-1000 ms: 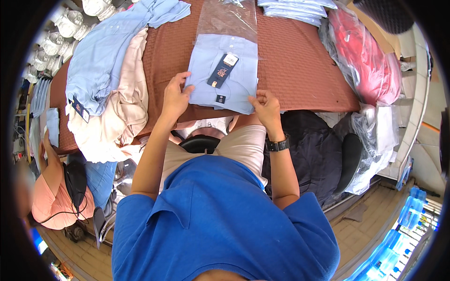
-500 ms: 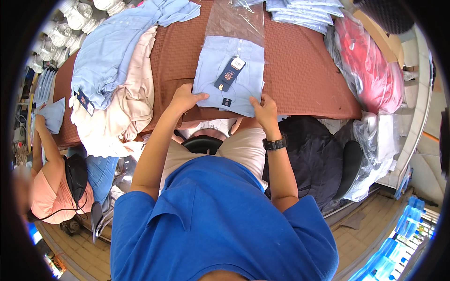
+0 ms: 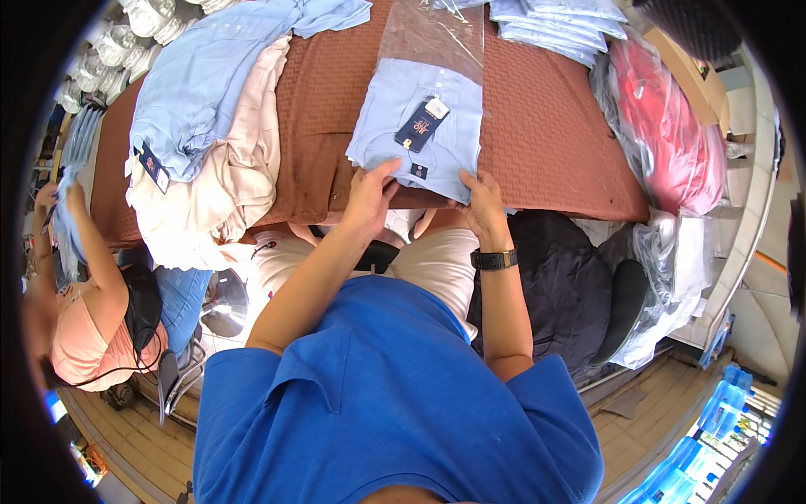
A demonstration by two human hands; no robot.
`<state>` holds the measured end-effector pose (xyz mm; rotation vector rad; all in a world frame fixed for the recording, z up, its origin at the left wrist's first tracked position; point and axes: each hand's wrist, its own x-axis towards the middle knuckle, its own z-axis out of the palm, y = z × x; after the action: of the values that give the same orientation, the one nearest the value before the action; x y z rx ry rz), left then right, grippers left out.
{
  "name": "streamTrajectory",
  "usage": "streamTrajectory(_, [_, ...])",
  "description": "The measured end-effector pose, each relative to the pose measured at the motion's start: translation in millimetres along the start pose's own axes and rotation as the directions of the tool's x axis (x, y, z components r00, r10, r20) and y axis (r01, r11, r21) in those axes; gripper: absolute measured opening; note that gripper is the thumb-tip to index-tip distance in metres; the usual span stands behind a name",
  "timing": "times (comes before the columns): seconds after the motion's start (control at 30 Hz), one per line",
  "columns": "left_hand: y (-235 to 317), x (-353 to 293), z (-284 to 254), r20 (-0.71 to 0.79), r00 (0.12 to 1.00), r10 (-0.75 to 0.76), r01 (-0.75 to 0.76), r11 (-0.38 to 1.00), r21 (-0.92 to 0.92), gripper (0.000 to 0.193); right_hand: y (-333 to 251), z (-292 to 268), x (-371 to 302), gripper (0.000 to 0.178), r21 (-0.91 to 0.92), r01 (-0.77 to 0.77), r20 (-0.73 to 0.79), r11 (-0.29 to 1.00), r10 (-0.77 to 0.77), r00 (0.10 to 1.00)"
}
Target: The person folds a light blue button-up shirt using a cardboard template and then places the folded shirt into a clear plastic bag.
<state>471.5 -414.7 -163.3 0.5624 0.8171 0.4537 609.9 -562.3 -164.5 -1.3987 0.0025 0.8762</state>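
Head view: left hand [image 3: 367,197] and right hand [image 3: 481,202] each pinch the folded, clear-bagged blue shirt [image 3: 417,126] on quilted brown cloth [image 3: 546,134].

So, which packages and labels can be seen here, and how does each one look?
Clear plastic bag: centre table, around the folded light-blue shirt.
Hang tag: on that shirt, dark blue rectangle with a white piece.
Bagged shirts: top right, stacked, pale blue.
Cardboard box: far right, brown.

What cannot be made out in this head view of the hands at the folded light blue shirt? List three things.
- Folded light blue shirt: near edge hidden by left hand and right hand.
- Dark hang tag: print too small.
- Clear plastic bag: far end cut off by the top edge.
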Motion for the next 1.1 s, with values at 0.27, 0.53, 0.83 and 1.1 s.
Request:
streamTrajectory(0.27, [-11,20,14,0.322,0.947,-0.020,0.132,0.935,-0.329,0.038,-3,1,0,0.040,-0.022,0.009,-0.047,1.000,-0.010,0.999])
streamTrajectory(0.53, [-35,28,18,0.299,0.952,0.062,0.003,0.977,-0.213,0.030,7,-5,9,0.040,-0.364,0.127,-0.047,0.923,-0.154,0.987])
streamTrajectory(0.83, [-43,37,16,0.255,0.966,0.050,0.014,0.970,-0.241,0.029,-70,58,26,0.057,-0.783,0.587,0.534,-0.206,-0.707,0.464])
streamTrajectory(1.1, [-52,43,20,0.223,0.966,0.131,-0.089,0.977,-0.192,0.034,-63,59,103,0.043,-0.715,0.630,0.655,-0.304,-0.606,0.452])
